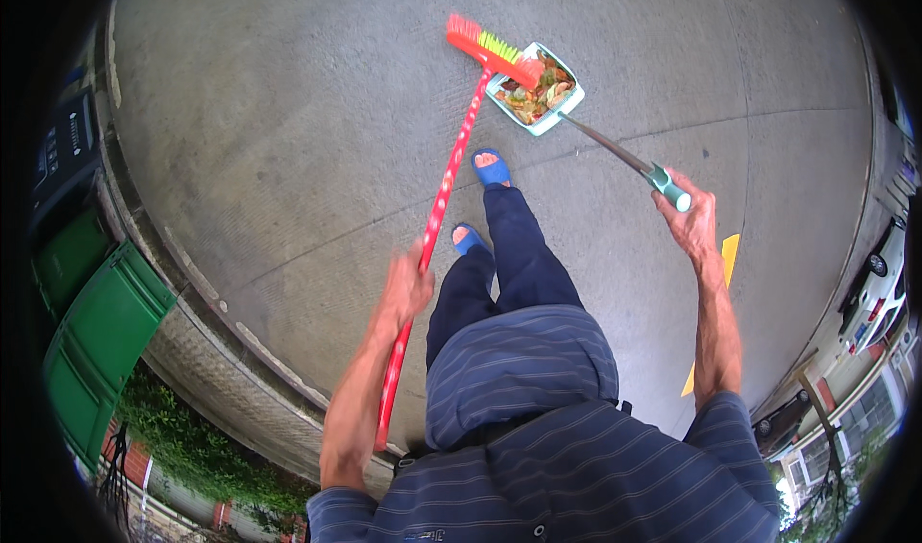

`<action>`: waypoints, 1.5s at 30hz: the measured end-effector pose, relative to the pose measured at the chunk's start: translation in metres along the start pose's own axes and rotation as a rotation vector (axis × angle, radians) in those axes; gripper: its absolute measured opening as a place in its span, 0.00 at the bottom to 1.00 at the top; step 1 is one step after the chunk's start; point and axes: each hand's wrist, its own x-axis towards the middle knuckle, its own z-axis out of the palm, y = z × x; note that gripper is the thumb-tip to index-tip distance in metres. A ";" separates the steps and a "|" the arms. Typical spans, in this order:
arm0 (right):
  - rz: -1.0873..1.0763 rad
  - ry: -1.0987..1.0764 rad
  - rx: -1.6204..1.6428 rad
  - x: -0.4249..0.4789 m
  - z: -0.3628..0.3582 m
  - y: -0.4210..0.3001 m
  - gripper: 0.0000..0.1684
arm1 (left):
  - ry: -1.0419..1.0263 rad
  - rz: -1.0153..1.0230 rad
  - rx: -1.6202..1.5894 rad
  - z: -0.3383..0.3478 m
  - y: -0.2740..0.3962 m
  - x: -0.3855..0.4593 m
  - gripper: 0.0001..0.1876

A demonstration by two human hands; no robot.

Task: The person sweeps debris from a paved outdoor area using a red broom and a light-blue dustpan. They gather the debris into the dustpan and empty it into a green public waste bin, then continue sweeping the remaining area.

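My left hand [409, 284], slightly blurred, is wrapped around the red patterned handle of a push broom [454, 161]. The broom's red head [493, 57] has red and yellow-green bristles, which face away from me, and one end overlaps the dustpan. Gripped in my right hand [688, 215] is the pale green upper end of a long-handled dustpan's pole [612, 143]. Its light green pan [536, 128] lies ahead of my feet and holds dry leaves [551, 96] in brown, orange and green. I cannot tell whether the broom head touches the leaves.
Concrete pavement [288, 132] spreads ahead, crossed by joint lines. Along the left runs a raised curb [216, 327], with a green wheeled bin [108, 341] and a dark bin [65, 147] beyond it. A yellow painted strip [730, 255] lies at right; a white car [875, 291] stands farther off.
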 end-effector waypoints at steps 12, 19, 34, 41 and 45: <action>0.029 0.044 0.113 -0.011 0.013 0.041 0.23 | 0.061 -0.349 -0.581 0.013 0.032 -0.042 0.31; 0.116 -0.013 0.129 -0.006 0.016 0.062 0.23 | 0.068 -0.396 -0.659 0.047 0.040 -0.028 0.28; 0.050 0.144 0.470 0.023 0.069 0.121 0.21 | 0.485 -0.535 -0.909 0.172 -0.028 -0.090 0.21; -0.037 0.228 0.468 0.018 0.059 0.098 0.18 | 0.673 -0.584 -1.042 0.171 -0.070 -0.136 0.03; -0.015 0.214 0.501 0.002 0.044 0.058 0.19 | 0.724 -0.608 -1.224 0.161 -0.089 -0.152 0.01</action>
